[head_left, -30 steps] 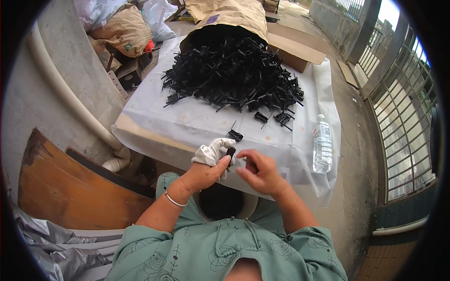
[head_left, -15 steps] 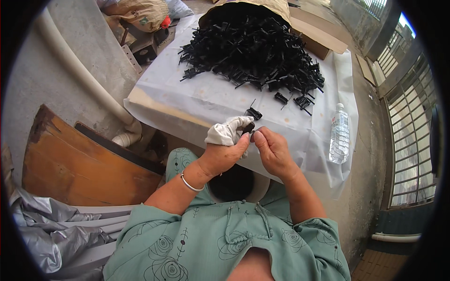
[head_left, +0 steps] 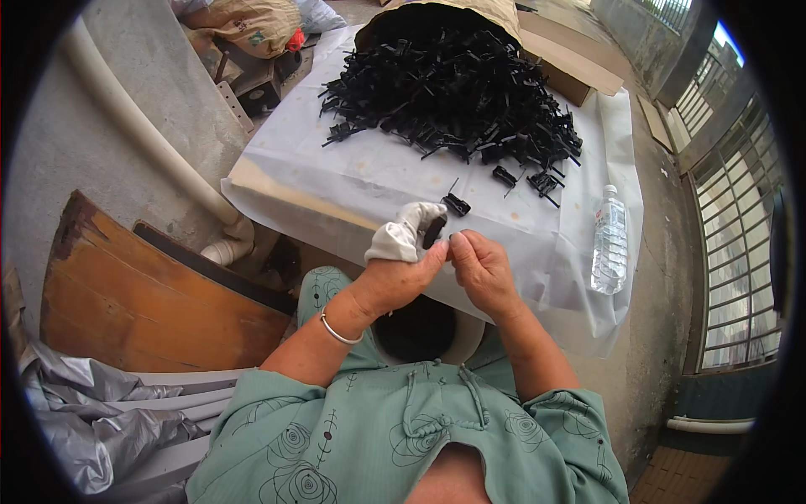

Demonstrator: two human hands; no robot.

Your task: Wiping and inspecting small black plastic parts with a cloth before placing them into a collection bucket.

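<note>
My left hand [head_left: 405, 249] wears a white cloth glove that leaves the thumb bare. Its fingers are closed round a small black plastic part [head_left: 434, 230]. Close beside it, my right hand [head_left: 481, 267] is bare, thumb and forefinger pinched together near the part; what sits in that pinch is too small to make out. Just beyond the hands, a similar black piece [head_left: 456, 204] with a thin stem lies on the table. Two more loose pieces, one of them a short black part [head_left: 504, 175], rest farther right, below the big heap of black plastic parts [head_left: 453, 101].
White plastic sheeting [head_left: 369, 181] covers the table. The heap spills from a woven sack [head_left: 483, 10], with a cardboard box [head_left: 558, 71] beside it. A clear bottle [head_left: 609, 244] lies at the right edge. Between my knees stands a bucket [head_left: 468, 336] with dark contents.
The gloved hand has tilted a little, turning the black part more upright. My right hand has shifted slightly left and down, its pinch still closed.
</note>
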